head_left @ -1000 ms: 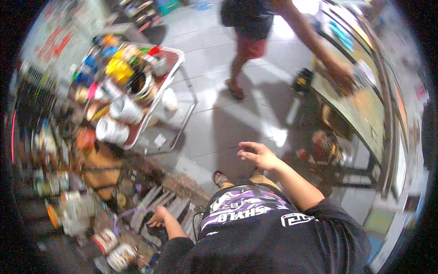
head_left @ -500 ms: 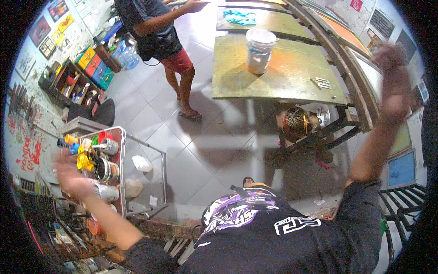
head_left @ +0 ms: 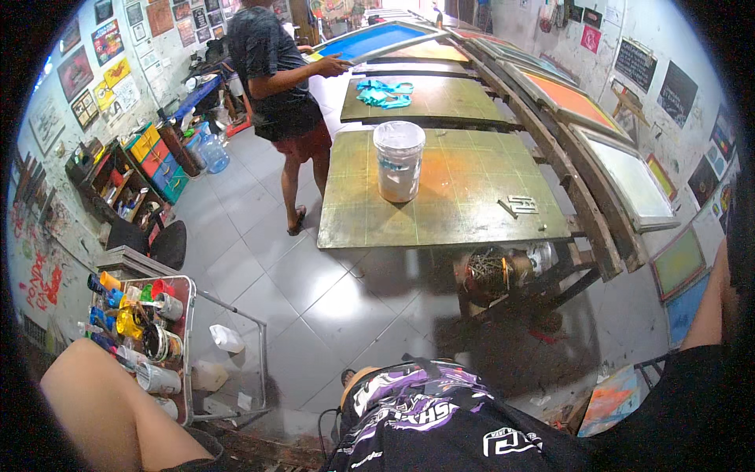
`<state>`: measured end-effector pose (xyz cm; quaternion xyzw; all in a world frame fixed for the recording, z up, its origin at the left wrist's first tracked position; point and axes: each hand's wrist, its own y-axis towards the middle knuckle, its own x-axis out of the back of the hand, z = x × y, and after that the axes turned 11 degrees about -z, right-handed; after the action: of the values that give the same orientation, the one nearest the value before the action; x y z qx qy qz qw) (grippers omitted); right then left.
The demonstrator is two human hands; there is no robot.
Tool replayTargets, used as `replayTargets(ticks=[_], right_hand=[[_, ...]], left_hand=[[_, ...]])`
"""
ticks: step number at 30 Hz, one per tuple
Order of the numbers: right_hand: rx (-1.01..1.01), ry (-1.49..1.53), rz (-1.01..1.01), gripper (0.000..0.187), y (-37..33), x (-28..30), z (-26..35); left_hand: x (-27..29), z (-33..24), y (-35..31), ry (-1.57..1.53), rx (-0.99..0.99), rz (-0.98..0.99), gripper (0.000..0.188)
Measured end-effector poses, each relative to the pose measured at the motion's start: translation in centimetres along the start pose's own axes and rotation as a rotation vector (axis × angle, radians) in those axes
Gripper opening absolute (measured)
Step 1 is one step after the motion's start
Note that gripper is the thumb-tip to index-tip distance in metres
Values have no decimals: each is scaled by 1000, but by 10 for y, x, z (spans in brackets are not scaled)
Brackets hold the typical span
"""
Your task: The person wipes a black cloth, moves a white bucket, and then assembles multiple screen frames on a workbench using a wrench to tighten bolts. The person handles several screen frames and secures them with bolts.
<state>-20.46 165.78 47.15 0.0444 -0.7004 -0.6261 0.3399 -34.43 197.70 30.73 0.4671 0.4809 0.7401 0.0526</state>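
My left arm is bent at the lower left, beside a cart of paint tubs, and its hand does not show. At the right edge my right arm is raised, and that hand is outside the picture too. Ahead of me a white paint-smeared bucket stands upright on a greenish board. Several small metal pieces lie near the board's right side. Farther off, a person holds a framed printing screen with a blue face.
The cart carries several paint tubs and bottles at left. A light-blue cloth lies on the second board. Framed screens lean along the right rail. A white jug is at the cart, and a water bottle stands by the drawers.
Both my hands have gone out of view from their raised places. The view has tilted up, showing more of the far room. The other person stands more upright beside the boards.
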Motion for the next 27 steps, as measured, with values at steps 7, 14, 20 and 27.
replayTargets(ticks=[7, 14, 20, 27], right_hand=[[-168, -192, 312, 29, 16, -99, -50], [-245, -253, 463, 29, -2, -148, -75], [-229, -267, 416, 29, -1, -148, -90], [-17, -51, 151, 29, -7, -86, -49]], left_hand=[[-18, -3, 1, 107, -16, 112, 38], [-24, -8, -1, 156, -19, 133, 38], [-42, 1, 11, 137, -42, 110, 38], [-44, -1, 23, 189, -68, 63, 38]])
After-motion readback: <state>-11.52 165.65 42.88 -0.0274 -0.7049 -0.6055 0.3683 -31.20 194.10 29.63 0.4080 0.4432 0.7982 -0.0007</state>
